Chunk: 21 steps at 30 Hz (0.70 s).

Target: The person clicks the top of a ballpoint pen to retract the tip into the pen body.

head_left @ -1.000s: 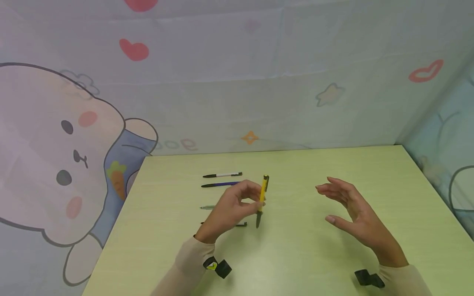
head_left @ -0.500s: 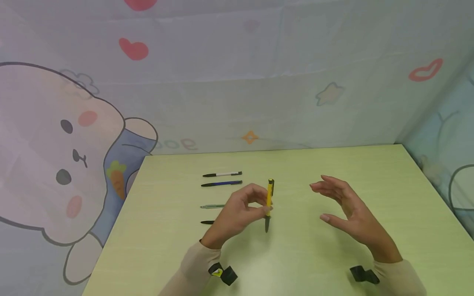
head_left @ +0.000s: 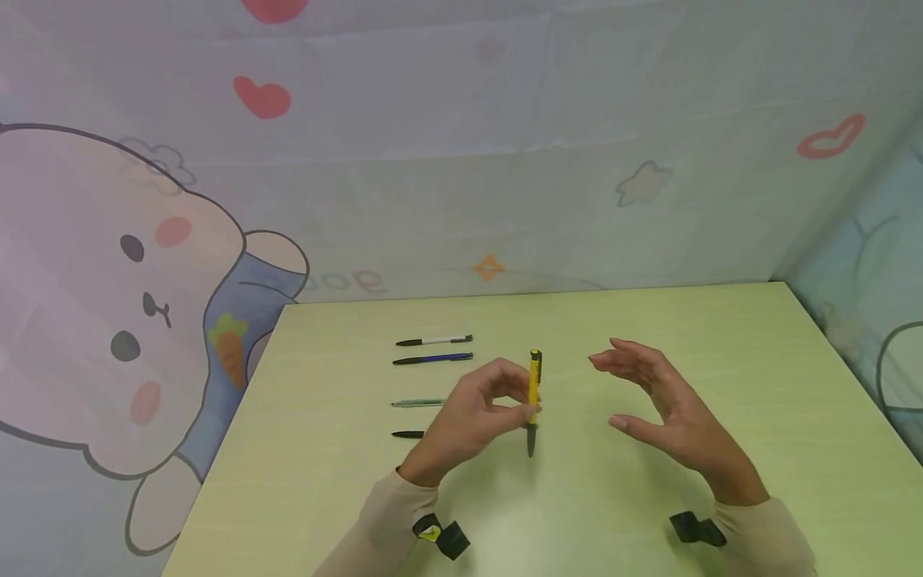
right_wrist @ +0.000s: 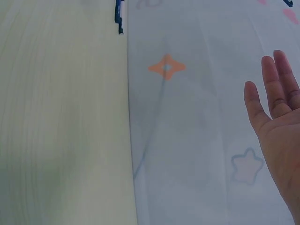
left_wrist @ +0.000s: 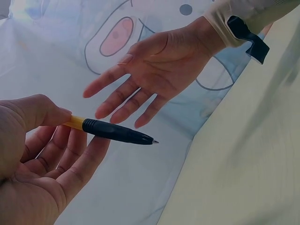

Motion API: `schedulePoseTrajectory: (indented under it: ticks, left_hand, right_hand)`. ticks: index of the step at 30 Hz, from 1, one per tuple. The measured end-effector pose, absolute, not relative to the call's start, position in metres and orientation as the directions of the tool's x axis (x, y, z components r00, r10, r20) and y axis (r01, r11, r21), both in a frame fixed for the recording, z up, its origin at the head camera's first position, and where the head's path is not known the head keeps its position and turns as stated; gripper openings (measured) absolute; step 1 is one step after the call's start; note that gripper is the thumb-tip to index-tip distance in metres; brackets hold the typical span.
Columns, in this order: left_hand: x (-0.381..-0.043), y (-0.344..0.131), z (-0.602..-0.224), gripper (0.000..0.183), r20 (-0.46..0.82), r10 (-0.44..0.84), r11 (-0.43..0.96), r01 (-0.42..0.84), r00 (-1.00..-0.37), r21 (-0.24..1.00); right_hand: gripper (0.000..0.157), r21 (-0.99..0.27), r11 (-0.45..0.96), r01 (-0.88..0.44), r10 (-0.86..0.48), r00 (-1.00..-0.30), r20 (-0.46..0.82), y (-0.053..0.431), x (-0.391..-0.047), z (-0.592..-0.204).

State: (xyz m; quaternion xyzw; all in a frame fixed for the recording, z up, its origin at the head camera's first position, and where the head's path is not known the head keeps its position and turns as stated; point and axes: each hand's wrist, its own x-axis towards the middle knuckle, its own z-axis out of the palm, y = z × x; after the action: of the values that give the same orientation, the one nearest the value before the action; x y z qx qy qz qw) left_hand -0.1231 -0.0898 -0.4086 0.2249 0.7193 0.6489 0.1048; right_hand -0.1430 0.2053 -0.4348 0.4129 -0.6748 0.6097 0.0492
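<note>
A yellow pen with a black grip section (head_left: 534, 389) is pinched between thumb and fingers of my left hand (head_left: 472, 421), standing nearly upright above the table in the head view. In the left wrist view the pen's metal point (left_wrist: 155, 142) is out and faces the right hand (left_wrist: 164, 65), whose palm shows. My right hand (head_left: 671, 409) hovers to the pen's right with fingers spread, holding nothing. Only part of that right hand (right_wrist: 281, 126) shows in the right wrist view.
On the pale table (head_left: 324, 497), left of the hands, lie a white pen (head_left: 434, 340), a blue pen (head_left: 433, 358), a green pen (head_left: 418, 403) and a black-tipped pen (head_left: 409, 434). My left hand and wrist partly cover the last two. A printed curtain (head_left: 433, 160) hangs behind.
My left hand has moved right with the yellow pen, which has turned more upright. The right hand has shifted left, narrowing the gap. The blue pen is now fully uncovered.
</note>
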Motion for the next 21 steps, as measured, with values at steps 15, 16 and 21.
schedulePoseTrajectory:
  ticks: [15, 16, 21]
  left_hand:
    - [-0.124, -0.083, -0.410, 0.023, 0.153, 0.482, 0.010, 0.180, -0.863, 0.984]
    - [-0.124, -0.082, -0.410, 0.023, 0.152, 0.484, 0.009, 0.179, -0.862, 0.984]
    - [-0.123, -0.082, -0.409, 0.024, 0.150, 0.489, 0.000, 0.172, -0.859, 0.985]
  right_hand:
    - [0.089, -0.777, -0.068, -0.626, -0.510, -0.647, 0.566, 0.190, -0.141, -0.419]
    - [0.090, -0.778, -0.069, -0.625, -0.511, -0.648, 0.565, 0.189, -0.142, -0.420]
    - [0.092, -0.783, -0.053, -0.619, -0.520, -0.652, 0.551, 0.187, -0.145, -0.424]
